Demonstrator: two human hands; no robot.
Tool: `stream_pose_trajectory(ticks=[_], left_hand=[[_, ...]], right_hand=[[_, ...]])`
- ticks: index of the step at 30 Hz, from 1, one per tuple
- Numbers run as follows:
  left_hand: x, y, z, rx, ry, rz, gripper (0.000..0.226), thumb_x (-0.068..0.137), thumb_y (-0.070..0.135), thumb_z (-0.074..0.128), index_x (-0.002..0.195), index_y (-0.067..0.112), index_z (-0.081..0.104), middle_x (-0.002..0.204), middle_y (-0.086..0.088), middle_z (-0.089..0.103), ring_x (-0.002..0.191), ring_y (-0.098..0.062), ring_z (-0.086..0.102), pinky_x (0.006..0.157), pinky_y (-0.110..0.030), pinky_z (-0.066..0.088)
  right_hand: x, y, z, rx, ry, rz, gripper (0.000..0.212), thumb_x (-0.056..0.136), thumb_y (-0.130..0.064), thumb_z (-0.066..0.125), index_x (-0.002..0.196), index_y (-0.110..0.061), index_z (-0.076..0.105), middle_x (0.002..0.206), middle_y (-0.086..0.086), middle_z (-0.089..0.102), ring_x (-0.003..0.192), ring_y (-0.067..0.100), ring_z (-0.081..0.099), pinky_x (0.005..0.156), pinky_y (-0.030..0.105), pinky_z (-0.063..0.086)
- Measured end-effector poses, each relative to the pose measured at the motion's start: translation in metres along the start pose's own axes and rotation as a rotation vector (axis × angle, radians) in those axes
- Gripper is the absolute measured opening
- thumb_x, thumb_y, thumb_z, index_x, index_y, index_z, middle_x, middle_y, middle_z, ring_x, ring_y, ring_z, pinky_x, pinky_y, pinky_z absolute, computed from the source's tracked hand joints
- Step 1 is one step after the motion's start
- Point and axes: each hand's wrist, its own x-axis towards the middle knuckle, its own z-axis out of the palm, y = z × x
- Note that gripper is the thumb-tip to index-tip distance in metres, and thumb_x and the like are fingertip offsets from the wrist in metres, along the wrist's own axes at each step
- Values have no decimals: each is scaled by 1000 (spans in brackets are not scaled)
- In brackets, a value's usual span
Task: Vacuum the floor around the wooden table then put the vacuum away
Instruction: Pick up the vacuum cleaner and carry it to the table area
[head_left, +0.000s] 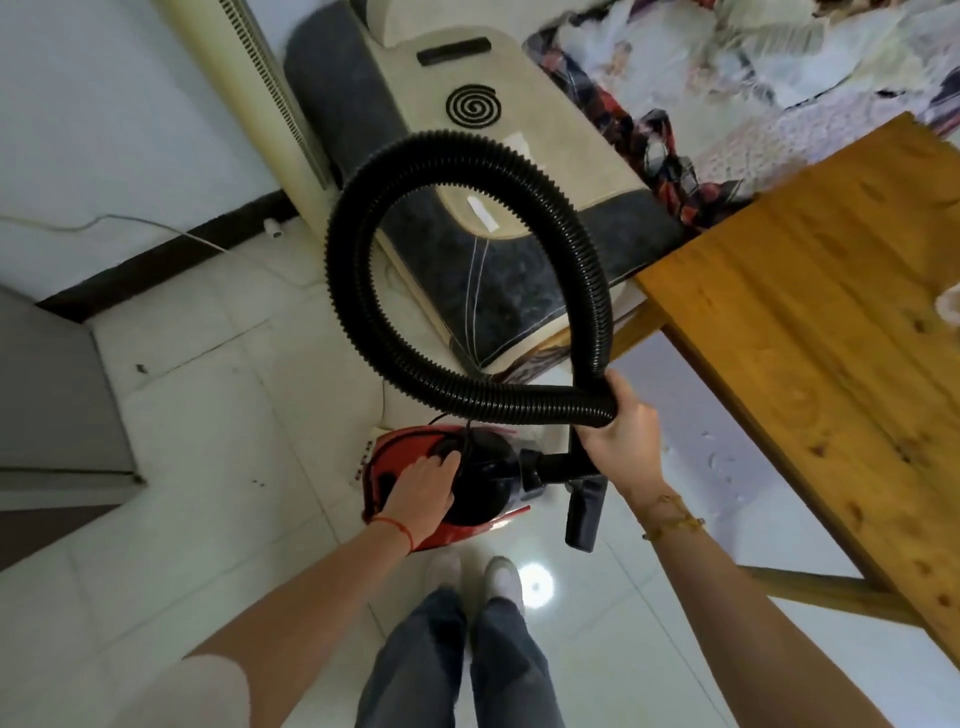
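Standing over the red-and-black canister vacuum (441, 483), you rest your left hand (423, 486) on its top while your right hand (621, 423) grips the looped black ribbed hose (363, 291), left of the wooden surface (831, 322).

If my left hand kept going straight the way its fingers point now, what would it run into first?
The left hand already lies on the red vacuum, fingers aimed up the picture at its black top handle. That handle looks first; beyond it hangs the black hose, though depth is unclear.
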Motion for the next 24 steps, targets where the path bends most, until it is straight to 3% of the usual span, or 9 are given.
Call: stream_pose_trajectory(ticks=[3,7,11,14,19,24], left_hand=[[41,-6,32,9,-17,-2,54,97,20,46,146,10,26,124,-10,55,109,-25,54,89,-35,45],[91,-16,74,16,-7,-4,53,98,19,45,147,11,26,121,-10,56,108,-25,54,87,-35,46],[129,-26,116,70,-10,9,52,99,19,43,146,11,25,120,-11,56,106,-25,55,85,-34,46],[151,-32,141,60,-2,32,50,99,21,44,146,12,26,119,-11,57,107,-25,55,85,-34,47],[181,-40,167,23,-39,60,56,97,29,50,145,12,27,120,-13,57,110,-26,54,89,-35,47],[195,-50,193,-69,-85,61,59,96,30,53,146,12,26,120,-13,56,110,-26,54,89,-35,48]], right_hand=[[27,37,28,16,-19,-3,48,81,-16,71,125,-18,52,103,2,67,98,24,63,89,46,54],[53,84,64,34,-17,-13,50,82,-16,70,128,-19,52,104,0,66,99,23,62,91,39,52],[67,126,103,25,24,-36,49,80,-21,66,126,-17,52,100,0,66,91,21,62,82,33,53],[73,150,128,15,80,-24,43,78,-13,68,118,-19,54,90,-4,64,81,17,61,73,31,54],[78,175,155,24,167,37,45,76,-4,66,118,-15,55,85,-5,63,74,14,60,63,5,39],[93,184,170,3,206,5,43,78,-5,64,119,-13,55,86,-3,64,75,15,60,63,8,39]])
